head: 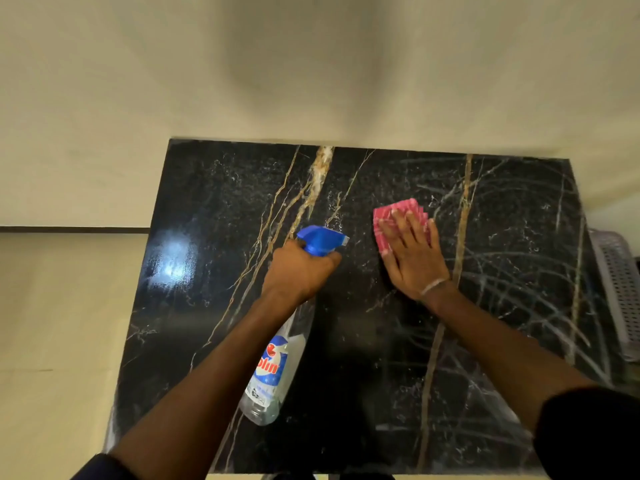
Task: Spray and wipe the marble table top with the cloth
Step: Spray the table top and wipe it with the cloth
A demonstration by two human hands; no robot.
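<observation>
A black marble table top with gold and white veins fills the lower middle of the head view. My left hand grips the neck of a clear spray bottle with a blue trigger head, held above the table with the nozzle pointing right and away from me. My right hand lies flat with straight fingers on a folded pink cloth, pressing it onto the marble right of centre. Pale wet streaks arc across the right half of the top.
A white perforated plastic basket stands just past the table's right edge. A cream wall rises behind the table's far edge, and pale floor lies to the left.
</observation>
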